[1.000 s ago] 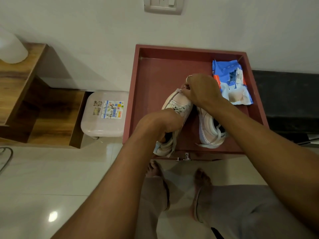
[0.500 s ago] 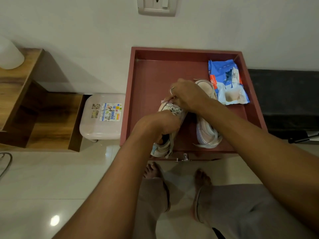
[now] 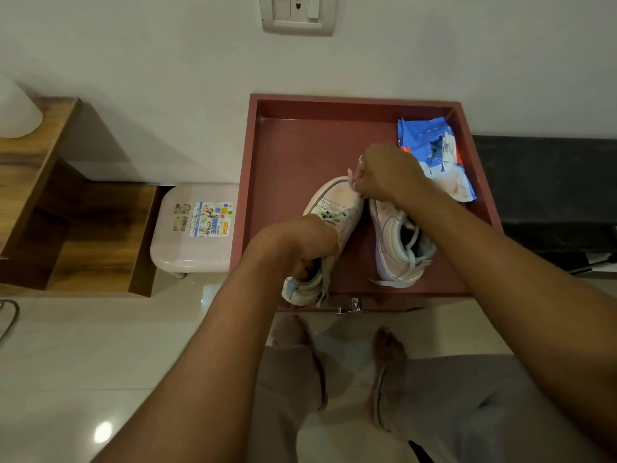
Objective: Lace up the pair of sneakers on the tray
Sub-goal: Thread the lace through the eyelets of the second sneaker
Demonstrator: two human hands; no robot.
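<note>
Right hand now raised beyond the toe, pinching a lace, left hand clamped on the left sneaker, other sneaker beside it in the tray.

Left hand hides sneaker's lacing — fingers unseen.

We face a plain white wall with a switch plate set high at its centre. To our left stands a stepped wooden shelf, a white rounded object on its top step. Just beside it sits a pale plastic stool bearing stickers. Below us, the glossy pale tiled floor reflects a bright spot of light. To our right runs a dark ledge.
</note>
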